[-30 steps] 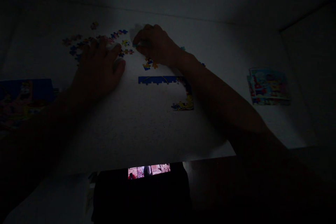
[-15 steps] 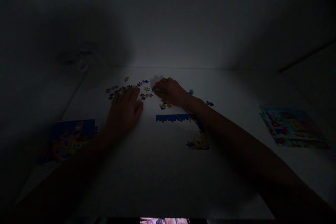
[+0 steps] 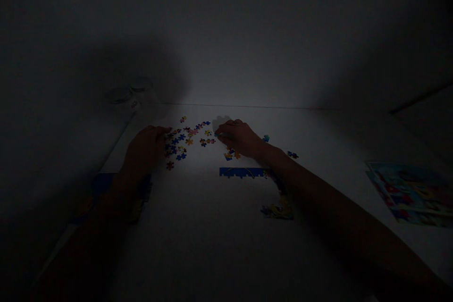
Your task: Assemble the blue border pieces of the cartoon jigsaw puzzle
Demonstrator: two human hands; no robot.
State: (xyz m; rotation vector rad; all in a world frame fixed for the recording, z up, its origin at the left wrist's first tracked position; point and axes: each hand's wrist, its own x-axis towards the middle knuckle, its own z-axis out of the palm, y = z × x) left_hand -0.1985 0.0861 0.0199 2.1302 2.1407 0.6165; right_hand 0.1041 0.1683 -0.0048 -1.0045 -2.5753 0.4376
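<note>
My left hand (image 3: 145, 147) is closed at the left side of a spread of loose puzzle pieces (image 3: 181, 137), thumb and fingers together. What its fingertips hold, if anything, is too dark to make out. My right hand (image 3: 241, 138) pinches a small teal puzzle piece (image 3: 216, 134) at the right of that spread. Orange and blue pieces (image 3: 237, 155) lie just under its wrist. A joined blue puzzle edge (image 3: 242, 172) lies nearer to me. Its right side runs down to a yellow joined corner (image 3: 279, 210), partly hidden by my right forearm.
The scene is very dim. A blue picture sheet (image 3: 102, 180) lies under my left forearm. Picture cards (image 3: 414, 193) are stacked at the right. Clear round containers (image 3: 141, 85) stand at the back left, near the wall. Single pieces (image 3: 292, 155) lie beyond my right forearm.
My left hand was flat over the pieces; it has drawn back left and closed, uncovering several of them. My right hand keeps its pinch. The view has tilted slightly upward.
</note>
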